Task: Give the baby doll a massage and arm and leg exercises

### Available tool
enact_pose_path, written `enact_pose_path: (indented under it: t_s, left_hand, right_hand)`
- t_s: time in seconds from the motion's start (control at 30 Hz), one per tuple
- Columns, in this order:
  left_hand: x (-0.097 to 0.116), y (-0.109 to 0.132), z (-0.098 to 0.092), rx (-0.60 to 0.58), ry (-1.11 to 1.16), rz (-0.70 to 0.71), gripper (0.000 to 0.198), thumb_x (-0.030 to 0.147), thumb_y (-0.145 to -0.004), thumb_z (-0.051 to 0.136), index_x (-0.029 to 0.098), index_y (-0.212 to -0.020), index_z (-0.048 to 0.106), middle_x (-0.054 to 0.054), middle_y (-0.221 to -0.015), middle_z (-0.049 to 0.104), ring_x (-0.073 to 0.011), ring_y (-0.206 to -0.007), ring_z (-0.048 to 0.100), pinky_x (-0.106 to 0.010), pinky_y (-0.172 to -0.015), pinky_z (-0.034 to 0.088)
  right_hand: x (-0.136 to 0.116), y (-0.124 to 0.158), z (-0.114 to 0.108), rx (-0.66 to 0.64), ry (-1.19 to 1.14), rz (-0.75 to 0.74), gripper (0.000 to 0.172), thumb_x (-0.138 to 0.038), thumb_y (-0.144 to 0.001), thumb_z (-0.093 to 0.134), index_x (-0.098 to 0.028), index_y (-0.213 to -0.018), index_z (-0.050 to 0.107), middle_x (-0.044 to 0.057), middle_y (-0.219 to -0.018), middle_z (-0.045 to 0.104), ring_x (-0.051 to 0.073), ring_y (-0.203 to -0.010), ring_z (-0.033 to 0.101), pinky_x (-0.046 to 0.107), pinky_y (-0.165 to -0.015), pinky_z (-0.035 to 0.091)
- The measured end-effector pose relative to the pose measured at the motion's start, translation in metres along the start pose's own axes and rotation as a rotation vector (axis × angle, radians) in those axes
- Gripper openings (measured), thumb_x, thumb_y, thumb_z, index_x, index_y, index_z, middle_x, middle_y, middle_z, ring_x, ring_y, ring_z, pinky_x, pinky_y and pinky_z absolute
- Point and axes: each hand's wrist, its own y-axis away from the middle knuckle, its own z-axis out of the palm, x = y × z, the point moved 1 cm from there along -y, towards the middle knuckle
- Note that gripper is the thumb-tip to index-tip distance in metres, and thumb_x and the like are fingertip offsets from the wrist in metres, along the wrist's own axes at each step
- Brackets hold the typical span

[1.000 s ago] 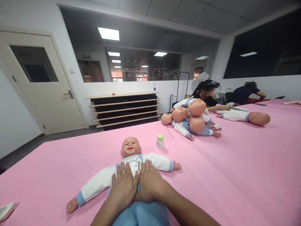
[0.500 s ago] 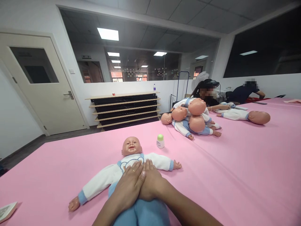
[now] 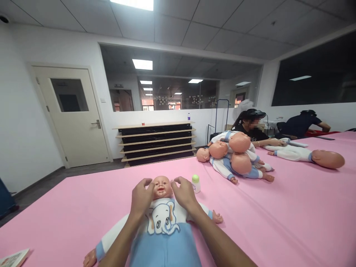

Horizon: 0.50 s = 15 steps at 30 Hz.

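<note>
A baby doll (image 3: 162, 237) in a white and blue outfit with an elephant on its chest lies face up, arms spread, on the pink table. Its head (image 3: 161, 187) points away from me. My left hand (image 3: 142, 196) is at the left side of the head, curved and open, the thumb by the cheek. On the other side my right hand (image 3: 183, 193) is cupped the same way, open, its thumb close to the head. Whether the palms touch the head I cannot tell. Just right of my right hand stands a small bottle (image 3: 196, 185) with a green cap.
Several dolls lie in a pile (image 3: 233, 155) at the back right. Another doll (image 3: 300, 154) lies beyond it, beside a seated person (image 3: 247, 126). A second person (image 3: 299, 124) bends over farther right. A printed card (image 3: 15, 257) is at the lower left on the pink table (image 3: 278, 222).
Both hands have left the doll's chest, where they lay flat side by side, and moved up and apart to the sides of its head. The camera view has tilted up.
</note>
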Motion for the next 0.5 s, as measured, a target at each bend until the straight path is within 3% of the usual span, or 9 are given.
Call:
enact_pose_path:
  t_s: [0.1,0.2,0.33,0.43,0.5]
  left_hand:
    - [-0.008,-0.051,0.022,-0.047,0.087,0.001,0.06,0.05,-0.072,0.048,0.02,-0.123,0.054,-0.002,-0.131,0.049,-0.0103,-0.121,0.048,-0.028,-0.115,0.034]
    - [-0.019,-0.078,0.044,-0.129,0.161,0.029,0.059,0.051,-0.073,0.047,0.013,-0.117,0.059,-0.007,-0.124,0.053,-0.0091,-0.116,0.051,-0.028,-0.116,0.035]
    - [-0.038,-0.075,0.054,-0.206,0.246,0.026,0.062,0.056,-0.072,0.047,0.008,-0.11,0.062,-0.009,-0.114,0.058,-0.0095,-0.102,0.054,-0.03,-0.11,0.04]
    - [-0.052,-0.069,0.057,-0.176,0.333,0.001,0.058,0.048,-0.072,0.05,0.014,-0.119,0.058,-0.006,-0.125,0.053,-0.0087,-0.116,0.051,-0.028,-0.116,0.036]
    - [-0.062,-0.071,0.062,-0.183,0.401,-0.004,0.056,0.05,-0.073,0.05,0.016,-0.117,0.059,-0.006,-0.121,0.056,-0.007,-0.11,0.053,-0.026,-0.111,0.04]
  right_hand:
    - [0.007,-0.044,0.029,0.049,-0.191,-0.032,0.057,-0.054,-0.089,0.043,-0.012,-0.127,0.052,0.011,-0.128,0.05,0.014,-0.122,0.046,0.04,-0.113,0.035]
    - [0.011,-0.072,0.056,0.036,-0.321,-0.055,0.057,-0.053,-0.088,0.046,-0.011,-0.125,0.054,0.011,-0.126,0.052,0.014,-0.121,0.048,0.04,-0.113,0.036]
    - [0.021,-0.083,0.079,-0.098,-0.449,-0.105,0.048,-0.05,-0.088,0.048,-0.007,-0.107,0.061,0.009,-0.104,0.06,0.011,-0.099,0.057,0.034,-0.1,0.046]
    - [0.037,-0.085,0.086,-0.121,-0.537,-0.069,0.046,-0.043,-0.088,0.051,-0.008,-0.116,0.057,0.011,-0.119,0.055,0.012,-0.113,0.052,0.039,-0.111,0.038]
    - [0.048,-0.091,0.089,-0.128,-0.591,-0.038,0.049,-0.045,-0.087,0.052,-0.009,-0.121,0.054,0.011,-0.125,0.052,0.014,-0.118,0.049,0.042,-0.115,0.032]
